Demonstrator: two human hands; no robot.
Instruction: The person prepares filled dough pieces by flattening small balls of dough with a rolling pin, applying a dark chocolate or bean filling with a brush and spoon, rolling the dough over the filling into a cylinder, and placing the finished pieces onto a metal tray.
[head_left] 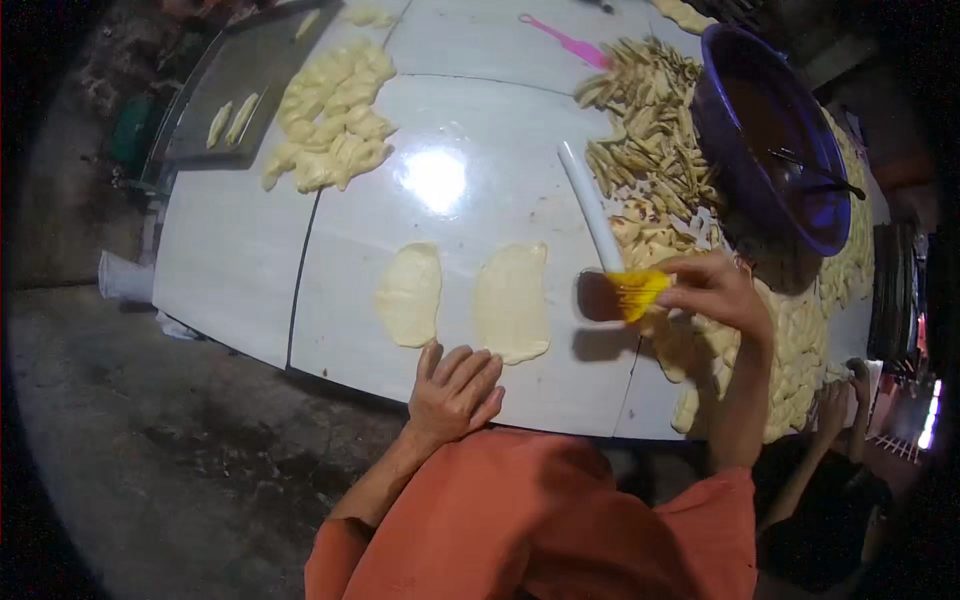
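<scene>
My right hand [722,292] pinches a yellow ridged plastic scraper-like tool [645,290] above the table. Against its left end shows a dark brown patch [598,296]; whether it is paste on the tool or a separate thing is unclear. A white rolling pin [588,200] lies just beyond, its near end meeting the tool. Two flattened pieces of dough lie side by side: a left sheet [409,296] and a right sheet [511,303]. Fingers extended, my left hand [457,390] rests at the near edge of these sheets, holding nothing.
Dough lumps [335,120] are heaped at the far left beside a dark tray [225,85]. Cut strips [645,120], a pink utensil [570,42] and a purple basin [715,80] occupy the far right. Dough pieces [790,370] cover the near right, where another person's hands [832,408] work.
</scene>
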